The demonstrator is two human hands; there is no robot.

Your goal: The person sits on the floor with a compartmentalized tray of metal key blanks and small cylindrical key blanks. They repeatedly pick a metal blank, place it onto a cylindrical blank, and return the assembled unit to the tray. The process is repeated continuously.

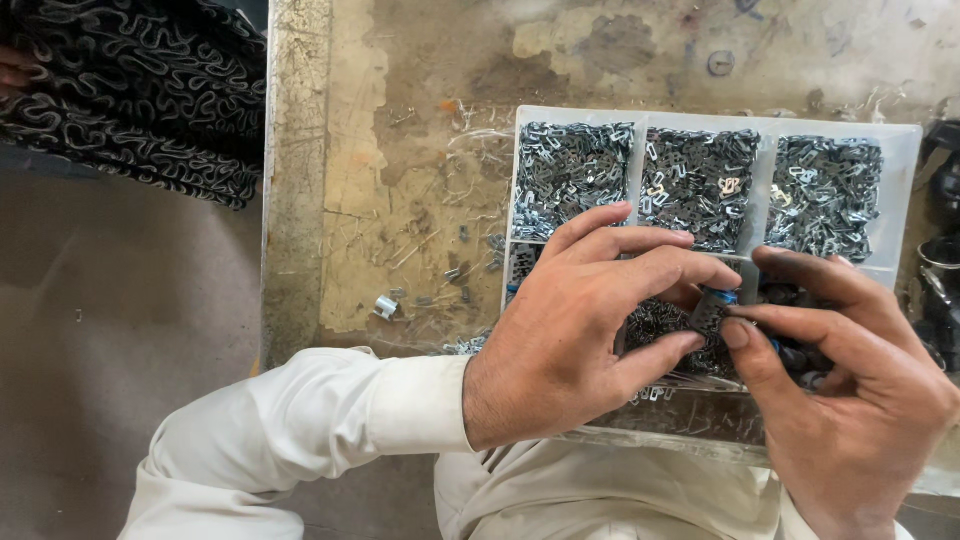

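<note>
We see the left hand (pixel 570 330) and right hand (pixel 850 390) fingers pinched narrow together on a small dark part (pixel 708 312); compartment tray (pixel 905 170) of metal clips (pixel 697 180) just beyond.

Black patterned fabric (pixel 140 90), stained worn tabletop (pixel 400 200), loose metal ferrule (pixel 386 306)

A worn tabletop (pixel 400 190) fills the upper middle of the view, its surface stained brown and tan, with patches where the top layer has flaked away. Its left edge (pixel 295 180) is a pale, scuffed strip running straight down the picture. Left of that lies a plain grey-brown floor (pixel 120 330), dull and evenly lit. In the top left corner hangs dark cloth (pixel 140 90) patterned with pale looping lines. The light is soft and flat, with faint shadows.
</note>
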